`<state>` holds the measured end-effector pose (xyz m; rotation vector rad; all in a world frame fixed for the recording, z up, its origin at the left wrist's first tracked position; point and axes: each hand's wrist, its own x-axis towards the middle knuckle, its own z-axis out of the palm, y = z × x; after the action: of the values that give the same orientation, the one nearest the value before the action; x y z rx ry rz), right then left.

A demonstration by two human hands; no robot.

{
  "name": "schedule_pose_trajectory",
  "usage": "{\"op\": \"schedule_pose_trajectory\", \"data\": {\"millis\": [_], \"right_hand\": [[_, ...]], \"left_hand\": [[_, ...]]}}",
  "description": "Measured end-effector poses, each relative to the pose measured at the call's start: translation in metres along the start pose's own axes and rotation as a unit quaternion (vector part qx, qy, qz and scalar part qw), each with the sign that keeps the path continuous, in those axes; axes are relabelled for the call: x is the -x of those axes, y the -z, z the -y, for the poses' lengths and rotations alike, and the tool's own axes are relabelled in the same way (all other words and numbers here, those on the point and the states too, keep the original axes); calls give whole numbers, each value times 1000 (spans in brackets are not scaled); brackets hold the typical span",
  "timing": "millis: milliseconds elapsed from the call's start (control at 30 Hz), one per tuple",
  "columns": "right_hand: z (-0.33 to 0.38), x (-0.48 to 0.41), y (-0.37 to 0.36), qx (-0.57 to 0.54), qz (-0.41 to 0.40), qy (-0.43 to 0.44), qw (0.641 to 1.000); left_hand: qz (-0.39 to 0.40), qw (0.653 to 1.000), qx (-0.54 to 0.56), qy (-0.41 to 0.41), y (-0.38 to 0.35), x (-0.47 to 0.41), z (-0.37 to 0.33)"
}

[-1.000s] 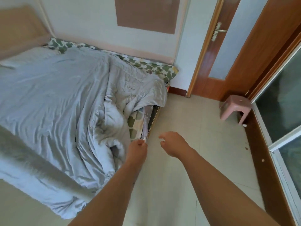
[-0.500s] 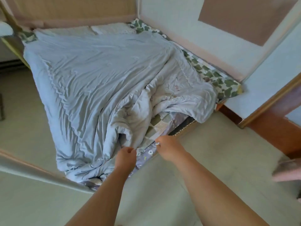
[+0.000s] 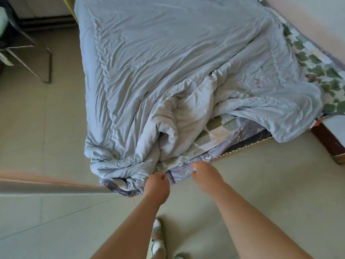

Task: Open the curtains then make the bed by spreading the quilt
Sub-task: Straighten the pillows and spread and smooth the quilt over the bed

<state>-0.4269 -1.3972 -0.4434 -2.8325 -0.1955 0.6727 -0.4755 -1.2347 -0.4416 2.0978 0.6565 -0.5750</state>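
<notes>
Quilt (image 3: 168, 62) closer in view now; L hand (image 3: 156, 186), R hand (image 3: 205, 174) curled at edge, grip unclear.

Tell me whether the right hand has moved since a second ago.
Yes. The right hand went from over the floor to the edge of the bed.

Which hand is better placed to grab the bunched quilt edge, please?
Probably the left: the left hand is beside the bunched quilt; the right hand is over the floral sheet.

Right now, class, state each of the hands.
Left hand: curled beside crumpled pale blue quilt; grip cannot be told.
Right hand: blurred; cannot be told.
</notes>
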Motion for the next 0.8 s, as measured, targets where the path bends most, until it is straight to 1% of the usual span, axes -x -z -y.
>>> {"op": "schedule_pose_trajectory", "data": {"millis": [100,167,233,300,333,433,467,567,633,700,733,767,800], "right_hand": [[-15,-27,-18,20,-1,19,1000],[-24,-43,-29,35,1,34,999],[-33,-62,-48,45,-11,51,998],[-43,-79,-68,38,-25,69,997],[-46,-86,-75,50,-31,77,995],[-59,-112,-95,92,-54,109,988],[-60,-120,-96,105,-58,113,986],[-70,-141,-102,136,-22,128,982],[-78,-154,-107,172,13,142,975],[-87,-164,-111,188,36,139,972],[-91,-168,-112,184,33,139,973],[-95,-172,-116,173,25,139,975],[-99,-176,-119,154,15,135,979]], "left_hand": [[9,999,-33,2,-13,-23,1],[30,999,-36,4,-22,-36,-2],[50,995,-90,10,-37,-55,4],[35,992,-116,35,-53,-76,12],[10,991,-129,41,-58,-82,17],[22,982,-182,41,-82,-108,28],[12,981,-188,40,-86,-116,30],[-21,983,-170,67,-98,-135,39],[-37,977,-202,65,-106,-143,47],[-109,962,-251,16,-118,-156,60],[-123,957,-261,19,-121,-160,63],[-157,949,-273,18,-127,-165,67],[-163,952,-255,35,-127,-166,66]]}}
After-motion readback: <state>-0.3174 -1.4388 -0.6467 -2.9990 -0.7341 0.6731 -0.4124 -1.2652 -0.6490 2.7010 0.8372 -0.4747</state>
